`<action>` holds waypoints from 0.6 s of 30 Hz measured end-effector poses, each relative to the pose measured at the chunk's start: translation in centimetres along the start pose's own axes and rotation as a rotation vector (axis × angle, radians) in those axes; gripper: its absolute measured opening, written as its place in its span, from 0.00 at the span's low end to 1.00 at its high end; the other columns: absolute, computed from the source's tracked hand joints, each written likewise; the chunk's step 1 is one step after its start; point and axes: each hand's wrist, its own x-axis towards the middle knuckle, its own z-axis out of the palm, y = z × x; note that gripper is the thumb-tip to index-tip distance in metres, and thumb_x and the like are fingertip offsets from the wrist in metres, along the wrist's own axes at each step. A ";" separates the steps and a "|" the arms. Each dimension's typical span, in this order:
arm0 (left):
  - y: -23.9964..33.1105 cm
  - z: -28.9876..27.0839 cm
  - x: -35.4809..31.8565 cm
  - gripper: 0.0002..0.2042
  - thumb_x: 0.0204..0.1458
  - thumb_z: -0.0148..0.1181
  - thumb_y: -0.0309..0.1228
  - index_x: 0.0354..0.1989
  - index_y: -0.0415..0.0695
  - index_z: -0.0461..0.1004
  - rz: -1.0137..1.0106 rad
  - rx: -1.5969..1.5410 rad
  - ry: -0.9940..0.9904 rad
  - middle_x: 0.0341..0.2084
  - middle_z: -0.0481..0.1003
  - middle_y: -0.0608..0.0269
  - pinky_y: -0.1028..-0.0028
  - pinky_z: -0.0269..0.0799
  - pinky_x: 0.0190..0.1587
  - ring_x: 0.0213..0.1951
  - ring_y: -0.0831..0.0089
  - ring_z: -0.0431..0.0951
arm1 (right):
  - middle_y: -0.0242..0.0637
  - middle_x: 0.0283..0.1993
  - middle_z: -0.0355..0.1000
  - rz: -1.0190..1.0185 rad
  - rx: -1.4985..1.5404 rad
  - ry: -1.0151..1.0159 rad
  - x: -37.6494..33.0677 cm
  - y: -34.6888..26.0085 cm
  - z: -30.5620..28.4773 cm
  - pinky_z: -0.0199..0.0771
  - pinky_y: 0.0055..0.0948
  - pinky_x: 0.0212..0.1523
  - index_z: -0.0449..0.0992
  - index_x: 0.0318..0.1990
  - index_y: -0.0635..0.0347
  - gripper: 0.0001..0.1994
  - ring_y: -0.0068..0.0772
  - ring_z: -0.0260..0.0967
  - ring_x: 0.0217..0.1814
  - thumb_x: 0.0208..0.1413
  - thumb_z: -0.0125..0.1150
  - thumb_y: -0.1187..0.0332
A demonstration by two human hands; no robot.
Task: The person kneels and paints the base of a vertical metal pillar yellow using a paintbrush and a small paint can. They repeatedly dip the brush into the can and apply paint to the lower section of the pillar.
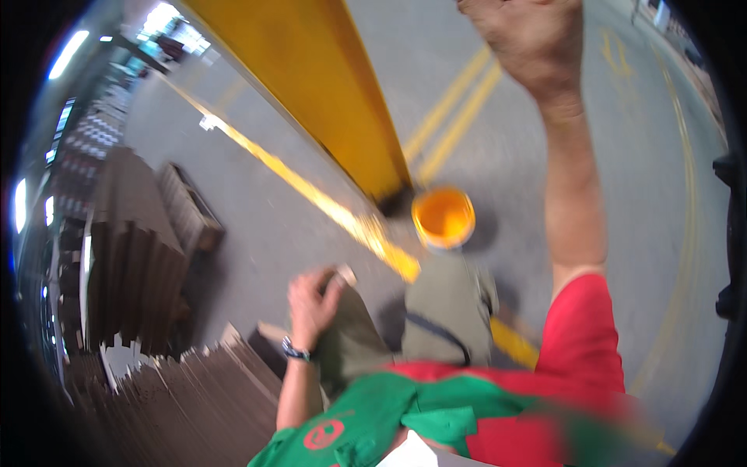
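My left hand [313, 306], with a dark watch on its wrist, rests by my left knee. Its fingers are curled round a small pale object [346, 274] whose kind I cannot make out. My right hand [537, 50] is raised high, to the right of a yellow steel column [311, 86]. The top edge of the picture cuts off its fingers, so whatever they hold is hidden. A bucket [442, 218], yellow-orange inside, stands on the floor at the column's foot, just beyond my knees.
Stacks of brown cardboard sheets [132, 249] stand at the left, and more sheets [194, 405] lie close beside me. A wooden pallet [191, 206] is behind them. Yellow lines [311, 191] cross the grey floor [257, 210].
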 end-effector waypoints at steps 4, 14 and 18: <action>-0.9 0.7 -0.1 0.14 0.59 0.68 0.38 0.50 0.47 0.83 0.113 -0.011 0.080 0.45 0.83 0.57 0.60 0.70 0.57 0.49 0.56 0.79 | 0.37 0.35 0.82 0.536 -0.326 -0.475 -11.6 1.3 -5.6 0.77 0.23 0.35 0.86 0.51 0.59 0.12 0.23 0.77 0.31 0.61 0.71 0.72; -0.9 0.1 -0.4 0.12 0.60 0.66 0.34 0.50 0.44 0.83 0.051 -0.049 0.034 0.49 0.83 0.57 0.60 0.69 0.64 0.56 0.58 0.80 | 0.51 0.36 0.83 0.841 -0.612 -0.875 -32.4 13.0 -3.0 0.81 0.47 0.45 0.87 0.42 0.60 0.15 0.56 0.82 0.39 0.56 0.66 0.59; -1.1 -0.3 -0.6 0.13 0.60 0.66 0.35 0.50 0.44 0.83 0.038 -0.045 0.036 0.49 0.83 0.57 0.60 0.69 0.64 0.57 0.58 0.80 | 0.51 0.37 0.83 0.810 -0.675 -0.974 -37.2 16.9 -1.0 0.81 0.51 0.47 0.87 0.39 0.60 0.13 0.57 0.81 0.42 0.56 0.65 0.61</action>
